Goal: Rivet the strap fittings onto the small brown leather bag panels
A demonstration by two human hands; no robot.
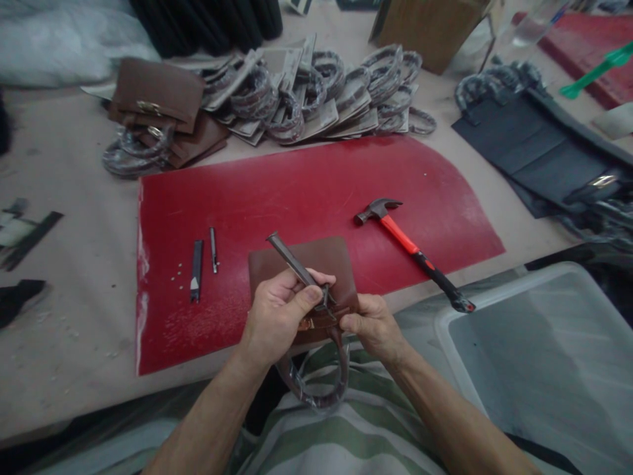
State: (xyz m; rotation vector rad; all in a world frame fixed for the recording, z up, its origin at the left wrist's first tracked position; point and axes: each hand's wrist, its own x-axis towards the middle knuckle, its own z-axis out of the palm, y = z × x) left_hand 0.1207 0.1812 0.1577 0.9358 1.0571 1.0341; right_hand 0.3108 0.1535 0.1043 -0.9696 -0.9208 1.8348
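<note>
My left hand point(277, 310) is closed round a dark metal punch point(291, 258), thumb on top. The punch slants across a brown leather bag piece point(316, 257), its lower end near a strap with a gold-coloured fitting point(307, 324). With thumb and fingers my right hand point(373, 326) pinches the piece's right edge beside that strap. A round handle point(324, 399) in clear plastic hangs from the piece towards my lap. Part of the leather is hidden under my left hand.
Beneath lies a red mat point(297, 188) bearing a claw hammer point(403, 236), a flat pronged punch point(196, 267) and a thin punch point(213, 249). Behind are brown bag pieces point(153, 92) and plastic-wrapped handles point(297, 112). Right: dark bag pieces point(539, 145) and a translucent bin point(455, 330).
</note>
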